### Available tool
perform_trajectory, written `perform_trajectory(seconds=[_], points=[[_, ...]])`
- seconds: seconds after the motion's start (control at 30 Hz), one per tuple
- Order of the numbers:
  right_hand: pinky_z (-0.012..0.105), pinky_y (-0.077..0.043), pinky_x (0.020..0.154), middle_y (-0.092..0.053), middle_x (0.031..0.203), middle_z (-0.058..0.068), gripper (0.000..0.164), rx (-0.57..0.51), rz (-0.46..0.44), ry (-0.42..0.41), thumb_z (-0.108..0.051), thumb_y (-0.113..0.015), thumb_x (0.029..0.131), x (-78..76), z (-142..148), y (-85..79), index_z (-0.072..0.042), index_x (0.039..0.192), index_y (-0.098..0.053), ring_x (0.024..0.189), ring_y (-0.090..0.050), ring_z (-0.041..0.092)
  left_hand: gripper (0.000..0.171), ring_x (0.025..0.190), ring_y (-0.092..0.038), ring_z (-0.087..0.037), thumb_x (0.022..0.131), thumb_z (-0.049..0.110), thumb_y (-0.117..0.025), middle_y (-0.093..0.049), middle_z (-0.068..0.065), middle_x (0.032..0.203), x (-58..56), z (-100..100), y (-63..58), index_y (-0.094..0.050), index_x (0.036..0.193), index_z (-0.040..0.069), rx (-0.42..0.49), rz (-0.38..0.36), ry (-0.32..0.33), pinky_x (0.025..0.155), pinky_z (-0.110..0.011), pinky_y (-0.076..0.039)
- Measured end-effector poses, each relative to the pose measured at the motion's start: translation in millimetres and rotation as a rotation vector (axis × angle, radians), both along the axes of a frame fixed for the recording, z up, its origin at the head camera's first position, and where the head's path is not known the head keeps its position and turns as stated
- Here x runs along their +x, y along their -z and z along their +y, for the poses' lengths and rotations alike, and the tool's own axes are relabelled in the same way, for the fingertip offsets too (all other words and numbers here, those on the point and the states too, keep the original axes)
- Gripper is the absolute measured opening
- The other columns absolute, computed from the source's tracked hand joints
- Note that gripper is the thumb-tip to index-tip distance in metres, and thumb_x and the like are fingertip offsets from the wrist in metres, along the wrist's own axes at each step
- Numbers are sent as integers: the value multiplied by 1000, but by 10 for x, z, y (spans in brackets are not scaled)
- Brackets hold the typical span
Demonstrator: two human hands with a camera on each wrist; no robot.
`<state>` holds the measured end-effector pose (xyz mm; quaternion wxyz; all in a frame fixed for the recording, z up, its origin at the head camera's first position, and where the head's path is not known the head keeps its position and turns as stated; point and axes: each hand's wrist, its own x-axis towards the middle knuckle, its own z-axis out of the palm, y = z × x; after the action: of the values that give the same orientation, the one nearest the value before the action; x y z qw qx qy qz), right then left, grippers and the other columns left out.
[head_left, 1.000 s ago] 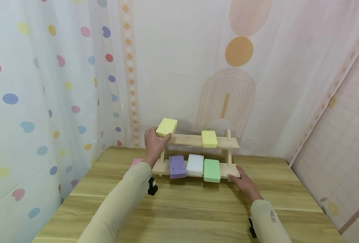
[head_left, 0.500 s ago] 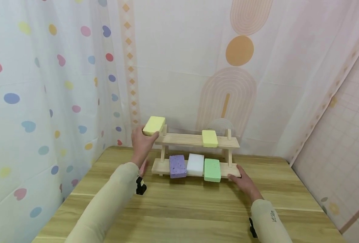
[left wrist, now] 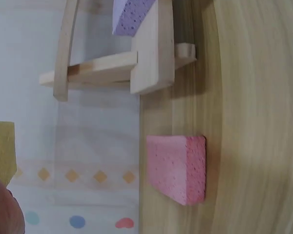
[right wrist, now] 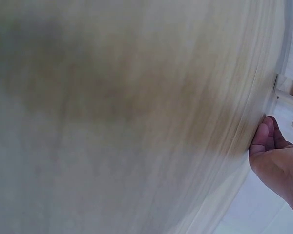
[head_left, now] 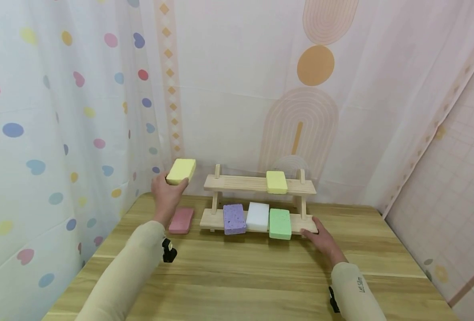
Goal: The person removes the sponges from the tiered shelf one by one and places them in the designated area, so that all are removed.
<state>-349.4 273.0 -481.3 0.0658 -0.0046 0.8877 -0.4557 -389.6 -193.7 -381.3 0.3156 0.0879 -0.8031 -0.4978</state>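
My left hand (head_left: 167, 194) pinches a yellow sponge (head_left: 181, 170) in the air, left of the wooden rack (head_left: 241, 183); my right hand (head_left: 321, 238) grips the right end of its lower shelf (head_left: 211, 218).

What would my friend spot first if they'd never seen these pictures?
Probably the yellow sponge held up in the left hand, left of the wooden shelf. Next might come the purple sponge, white sponge and green sponge lined up on its lower board, and the pink sponge lying on the table.
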Motion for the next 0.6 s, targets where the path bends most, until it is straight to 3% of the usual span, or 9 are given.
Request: perform_trajectory(seconds=[0.6], points=[[65,-13,112,-6,160,31,88,10,-12,6,-48,-52,100,12,9,-5,-7,159,-1,144,-8,51,66,115,-41,-36,82,26,-77,-47,-24,125,133,-393,346,-51,133,-8,-27,-54,-56,98,-48,-34]])
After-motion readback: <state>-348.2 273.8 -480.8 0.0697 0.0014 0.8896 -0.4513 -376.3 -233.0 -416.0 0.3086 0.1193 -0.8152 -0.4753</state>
